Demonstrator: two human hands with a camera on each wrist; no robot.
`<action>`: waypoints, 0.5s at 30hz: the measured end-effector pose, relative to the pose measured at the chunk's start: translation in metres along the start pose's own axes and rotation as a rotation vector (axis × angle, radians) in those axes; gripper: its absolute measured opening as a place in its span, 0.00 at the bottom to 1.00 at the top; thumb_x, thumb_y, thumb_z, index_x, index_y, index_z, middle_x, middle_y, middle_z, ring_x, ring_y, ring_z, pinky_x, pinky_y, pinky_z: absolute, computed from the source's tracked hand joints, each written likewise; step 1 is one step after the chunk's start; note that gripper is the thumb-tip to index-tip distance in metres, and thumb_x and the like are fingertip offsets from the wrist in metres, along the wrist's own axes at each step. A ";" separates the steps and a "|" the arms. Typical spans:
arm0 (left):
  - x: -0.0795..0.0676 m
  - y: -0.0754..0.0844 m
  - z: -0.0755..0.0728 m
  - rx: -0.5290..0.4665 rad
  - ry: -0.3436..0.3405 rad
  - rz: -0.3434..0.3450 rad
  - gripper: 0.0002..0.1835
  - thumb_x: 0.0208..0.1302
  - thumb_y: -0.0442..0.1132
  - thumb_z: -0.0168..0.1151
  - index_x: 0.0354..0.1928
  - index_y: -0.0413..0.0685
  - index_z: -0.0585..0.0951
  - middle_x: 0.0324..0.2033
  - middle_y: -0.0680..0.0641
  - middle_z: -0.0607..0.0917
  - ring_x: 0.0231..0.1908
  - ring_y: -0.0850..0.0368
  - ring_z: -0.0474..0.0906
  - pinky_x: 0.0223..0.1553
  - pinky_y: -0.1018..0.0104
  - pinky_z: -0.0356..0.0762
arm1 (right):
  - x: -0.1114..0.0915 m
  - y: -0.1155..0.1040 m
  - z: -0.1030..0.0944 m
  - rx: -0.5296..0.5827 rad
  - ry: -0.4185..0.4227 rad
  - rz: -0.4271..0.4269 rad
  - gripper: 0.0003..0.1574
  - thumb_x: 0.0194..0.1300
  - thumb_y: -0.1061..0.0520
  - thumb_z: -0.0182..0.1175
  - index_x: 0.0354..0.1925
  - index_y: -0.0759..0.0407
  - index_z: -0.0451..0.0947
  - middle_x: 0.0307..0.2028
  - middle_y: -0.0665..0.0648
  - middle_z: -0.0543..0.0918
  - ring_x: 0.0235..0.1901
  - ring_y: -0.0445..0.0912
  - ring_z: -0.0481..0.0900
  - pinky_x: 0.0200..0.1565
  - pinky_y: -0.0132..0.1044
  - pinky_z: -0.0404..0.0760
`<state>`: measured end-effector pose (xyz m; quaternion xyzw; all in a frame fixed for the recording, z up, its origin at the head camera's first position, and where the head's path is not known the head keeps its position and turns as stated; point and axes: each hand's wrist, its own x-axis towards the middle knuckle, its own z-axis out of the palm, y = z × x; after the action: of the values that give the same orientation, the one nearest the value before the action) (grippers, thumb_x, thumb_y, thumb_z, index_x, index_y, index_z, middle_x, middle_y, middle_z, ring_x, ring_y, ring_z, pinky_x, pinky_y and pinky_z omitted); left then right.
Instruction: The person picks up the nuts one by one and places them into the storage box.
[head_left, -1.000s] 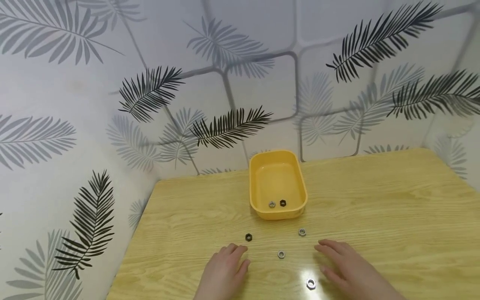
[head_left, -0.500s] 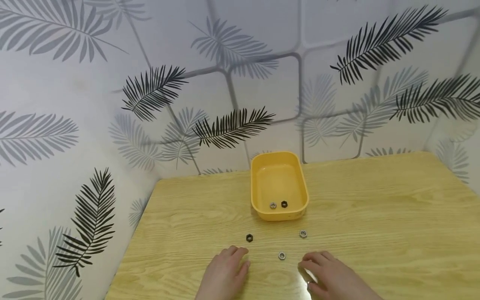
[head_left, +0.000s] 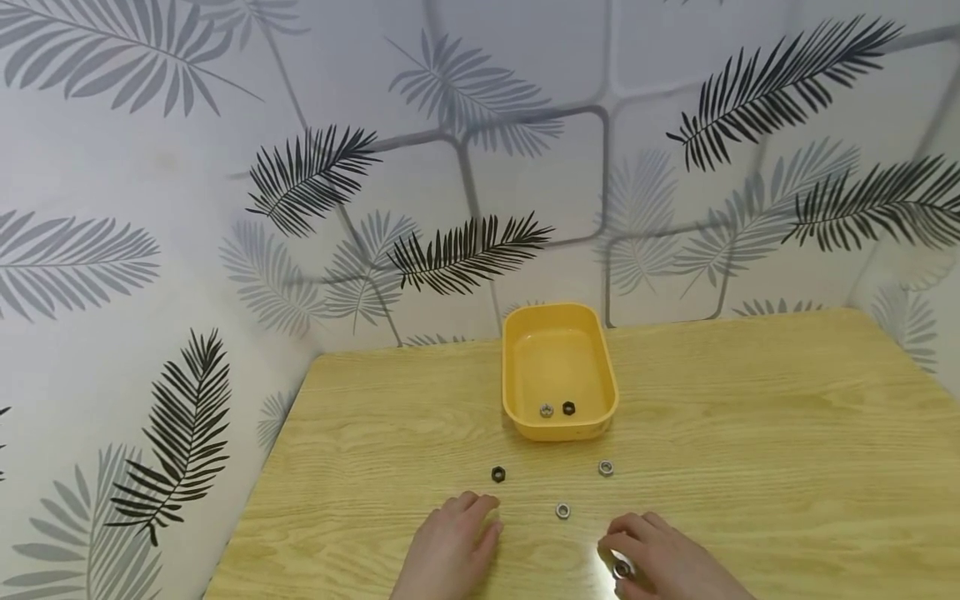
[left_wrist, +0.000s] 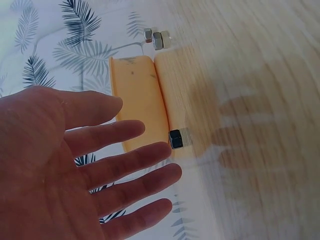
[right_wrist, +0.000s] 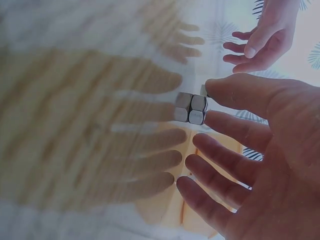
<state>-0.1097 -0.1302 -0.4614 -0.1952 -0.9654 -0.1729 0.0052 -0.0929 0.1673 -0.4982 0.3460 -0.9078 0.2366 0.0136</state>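
Note:
In the head view, my right hand is low over the table, thumb and index finger to either side of a large silver hex nut. The right wrist view has that nut on the tabletop at the tips of thumb and index finger, the other fingers extended. My left hand holds nothing; its fingers are spread and nearly straight. Just beyond its fingertips lies a black hex nut. Between the hands sits a small silver nut, and another silver nut lies farther back.
A yellow tray stands behind the loose nuts, with one silver nut and one black nut inside near its front wall. The wood-grain table meets a leaf-patterned wall at the back.
My right hand has moved left and toward me, onto the large silver nut, its thumb and index finger coming around it. The left hand has stayed almost still.

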 end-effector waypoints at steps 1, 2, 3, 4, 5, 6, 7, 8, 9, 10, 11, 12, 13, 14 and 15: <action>0.000 0.000 0.000 0.001 0.002 0.002 0.14 0.67 0.44 0.63 0.51 0.49 0.82 0.40 0.53 0.82 0.40 0.57 0.79 0.40 0.56 0.79 | -0.001 0.000 0.001 -0.008 0.010 -0.009 0.16 0.58 0.52 0.69 0.46 0.49 0.81 0.45 0.45 0.77 0.39 0.38 0.70 0.35 0.35 0.76; 0.000 0.000 0.000 0.002 0.006 0.004 0.14 0.67 0.44 0.63 0.51 0.49 0.82 0.40 0.53 0.83 0.40 0.57 0.80 0.40 0.56 0.79 | -0.001 0.000 0.001 -0.007 0.011 -0.009 0.15 0.58 0.52 0.69 0.45 0.49 0.81 0.45 0.45 0.77 0.39 0.38 0.70 0.35 0.34 0.76; 0.000 0.000 0.000 0.003 0.008 0.006 0.14 0.67 0.44 0.63 0.51 0.48 0.82 0.40 0.53 0.83 0.40 0.57 0.80 0.39 0.56 0.79 | -0.001 0.000 0.001 -0.010 0.012 -0.011 0.15 0.58 0.53 0.69 0.45 0.48 0.81 0.45 0.45 0.76 0.38 0.38 0.70 0.35 0.34 0.76; 0.000 0.000 0.000 0.003 0.008 0.008 0.14 0.67 0.44 0.63 0.51 0.48 0.82 0.40 0.53 0.83 0.40 0.57 0.80 0.39 0.56 0.79 | -0.001 0.000 0.001 -0.009 0.009 -0.011 0.15 0.58 0.53 0.69 0.45 0.48 0.81 0.45 0.44 0.76 0.38 0.38 0.70 0.35 0.34 0.75; 0.000 0.000 0.000 0.003 0.008 0.009 0.14 0.67 0.44 0.63 0.51 0.48 0.82 0.40 0.53 0.83 0.40 0.57 0.80 0.39 0.56 0.79 | -0.001 -0.001 0.002 -0.001 0.000 -0.005 0.14 0.59 0.53 0.69 0.45 0.47 0.81 0.45 0.44 0.76 0.39 0.38 0.70 0.35 0.34 0.76; -0.001 0.000 0.000 0.003 0.008 0.009 0.14 0.67 0.44 0.63 0.51 0.48 0.82 0.40 0.53 0.83 0.40 0.57 0.80 0.39 0.56 0.79 | -0.001 -0.001 0.002 0.008 -0.011 0.001 0.14 0.59 0.53 0.69 0.45 0.47 0.81 0.45 0.44 0.76 0.39 0.38 0.70 0.35 0.34 0.75; -0.001 0.000 0.000 0.003 0.007 0.009 0.14 0.67 0.44 0.63 0.51 0.48 0.82 0.40 0.53 0.83 0.40 0.57 0.80 0.39 0.56 0.79 | -0.002 -0.001 0.002 0.012 -0.015 0.003 0.14 0.59 0.53 0.69 0.45 0.47 0.81 0.45 0.43 0.76 0.39 0.38 0.70 0.36 0.35 0.76; -0.001 0.000 0.000 0.004 0.007 0.008 0.14 0.67 0.44 0.63 0.51 0.48 0.82 0.40 0.53 0.83 0.40 0.57 0.80 0.39 0.56 0.79 | -0.002 -0.001 0.002 0.020 -0.019 0.008 0.14 0.60 0.53 0.69 0.45 0.46 0.81 0.45 0.43 0.76 0.39 0.38 0.70 0.36 0.35 0.76; -0.001 -0.001 0.000 0.003 0.007 0.008 0.14 0.67 0.44 0.63 0.51 0.48 0.82 0.40 0.53 0.83 0.40 0.57 0.80 0.39 0.56 0.79 | -0.002 0.000 0.002 0.020 -0.014 0.004 0.14 0.59 0.53 0.69 0.45 0.46 0.81 0.44 0.43 0.76 0.39 0.38 0.70 0.36 0.35 0.76; -0.001 -0.001 0.000 0.003 0.006 0.008 0.14 0.67 0.44 0.63 0.51 0.48 0.82 0.40 0.53 0.83 0.40 0.57 0.80 0.39 0.56 0.79 | -0.003 0.000 0.003 0.023 -0.007 -0.001 0.14 0.59 0.54 0.69 0.45 0.47 0.81 0.44 0.42 0.76 0.39 0.38 0.70 0.36 0.35 0.76; -0.001 -0.001 0.000 0.002 0.007 0.006 0.14 0.67 0.44 0.63 0.51 0.48 0.82 0.40 0.53 0.83 0.40 0.57 0.80 0.39 0.56 0.79 | -0.003 0.000 0.004 0.021 0.012 -0.014 0.14 0.58 0.55 0.70 0.44 0.46 0.81 0.43 0.42 0.76 0.38 0.37 0.70 0.36 0.34 0.76; -0.001 -0.001 0.000 0.001 0.005 0.003 0.14 0.67 0.44 0.63 0.51 0.48 0.82 0.40 0.53 0.83 0.40 0.57 0.80 0.39 0.56 0.79 | -0.004 0.000 0.005 0.013 0.035 -0.030 0.15 0.57 0.56 0.70 0.44 0.47 0.81 0.43 0.42 0.75 0.38 0.37 0.70 0.34 0.33 0.75; -0.001 -0.001 0.000 -0.001 0.001 0.001 0.14 0.67 0.44 0.63 0.51 0.48 0.82 0.40 0.53 0.83 0.40 0.57 0.80 0.39 0.56 0.79 | -0.005 0.000 0.006 0.003 0.059 -0.047 0.15 0.56 0.57 0.70 0.43 0.47 0.81 0.42 0.42 0.75 0.37 0.37 0.69 0.34 0.32 0.75; -0.001 -0.001 0.000 -0.004 -0.003 -0.003 0.14 0.67 0.44 0.63 0.51 0.48 0.82 0.40 0.53 0.83 0.39 0.57 0.80 0.39 0.56 0.79 | -0.005 0.000 0.007 -0.003 0.080 -0.062 0.16 0.55 0.58 0.70 0.43 0.47 0.81 0.42 0.42 0.75 0.36 0.36 0.69 0.33 0.31 0.74; 0.000 -0.001 0.000 -0.007 -0.008 -0.006 0.14 0.67 0.44 0.64 0.51 0.48 0.83 0.40 0.53 0.83 0.39 0.57 0.80 0.38 0.57 0.79 | -0.006 0.000 0.008 -0.005 0.092 -0.072 0.16 0.54 0.59 0.71 0.42 0.47 0.81 0.41 0.42 0.75 0.36 0.36 0.69 0.32 0.31 0.74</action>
<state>-0.1099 -0.1315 -0.4621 -0.1930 -0.9654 -0.1754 0.0004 -0.0875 0.1676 -0.5062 0.3673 -0.8937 0.2494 0.0646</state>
